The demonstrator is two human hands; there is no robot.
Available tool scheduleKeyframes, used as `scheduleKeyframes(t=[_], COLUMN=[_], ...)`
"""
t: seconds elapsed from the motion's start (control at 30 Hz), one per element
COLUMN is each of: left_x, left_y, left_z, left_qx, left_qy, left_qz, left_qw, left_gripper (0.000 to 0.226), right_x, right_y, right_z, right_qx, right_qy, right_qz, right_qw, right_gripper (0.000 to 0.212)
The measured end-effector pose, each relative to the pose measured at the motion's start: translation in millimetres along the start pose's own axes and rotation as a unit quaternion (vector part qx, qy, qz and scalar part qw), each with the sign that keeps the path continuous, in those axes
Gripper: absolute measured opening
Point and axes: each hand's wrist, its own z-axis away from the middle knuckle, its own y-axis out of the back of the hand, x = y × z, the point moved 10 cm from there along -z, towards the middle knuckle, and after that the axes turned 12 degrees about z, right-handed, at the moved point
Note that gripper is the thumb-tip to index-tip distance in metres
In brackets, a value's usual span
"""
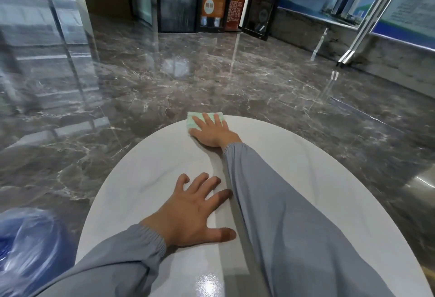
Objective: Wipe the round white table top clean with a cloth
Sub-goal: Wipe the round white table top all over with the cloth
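Note:
The round white table top (306, 160) fills the lower middle of the head view. A folded pale green cloth (196, 120) lies at the table's far edge, partly over the rim. My right hand (213, 132) presses flat on the cloth, arm stretched out across the table in a grey-blue sleeve. My left hand (190, 214) rests flat on the table top nearer to me, fingers spread, holding nothing.
A blue plastic bag (26, 247) sits low at the left beside the table. Glossy dark marble floor (164, 80) surrounds the table. Glass panels stand at the left, metal posts (367, 19) at the right, dark doors at the back.

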Motion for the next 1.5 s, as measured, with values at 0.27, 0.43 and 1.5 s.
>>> scheduleKeyframes(t=[0.27,0.43,1.5], left_x=[1,-1,1], left_y=[1,-2,0], left_z=[2,1,3], left_qx=[0.007,0.003,0.002], left_qy=[0.0,0.004,0.0], left_qz=[0.003,0.009,0.006], left_qw=[1.0,1.0,1.0], left_gripper=[0.091,0.094,0.092], right_x=[138,221,172], right_y=[-9,-27,-31], right_z=[35,78,87], right_qx=[0.029,0.017,0.014], right_qy=[-0.16,-0.249,-0.183], right_qz=[-0.042,-0.069,-0.052], right_qw=[0.986,0.966,0.982], right_gripper=[0.07,0.073,0.067])
